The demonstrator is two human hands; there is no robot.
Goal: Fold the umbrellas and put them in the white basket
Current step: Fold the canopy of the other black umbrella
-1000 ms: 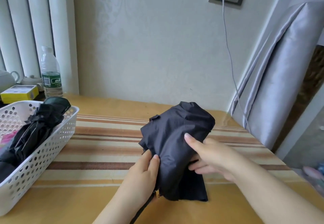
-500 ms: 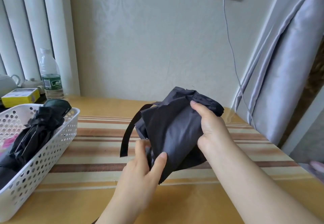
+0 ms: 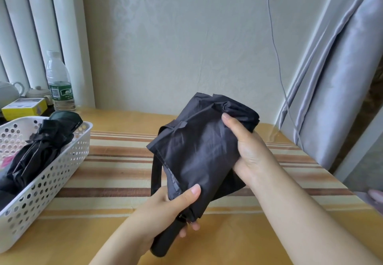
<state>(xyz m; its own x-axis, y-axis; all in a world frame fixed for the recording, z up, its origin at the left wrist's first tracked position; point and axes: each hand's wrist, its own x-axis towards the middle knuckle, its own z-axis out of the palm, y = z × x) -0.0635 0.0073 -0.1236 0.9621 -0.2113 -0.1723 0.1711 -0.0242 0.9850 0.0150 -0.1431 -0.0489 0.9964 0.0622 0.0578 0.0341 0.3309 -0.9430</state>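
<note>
The black umbrella (image 3: 199, 152) is held between both hands above the surface (image 3: 116, 161). The left hand (image 3: 172, 208) grips its handle end, thumb over the cloth. The right hand (image 3: 246, 148) clasps the far end, fingers apparently curled behind.

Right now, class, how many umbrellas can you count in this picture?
2. One black umbrella is held above the table in both hands; another dark one lies in the white basket. More may be hidden in the basket.
</note>
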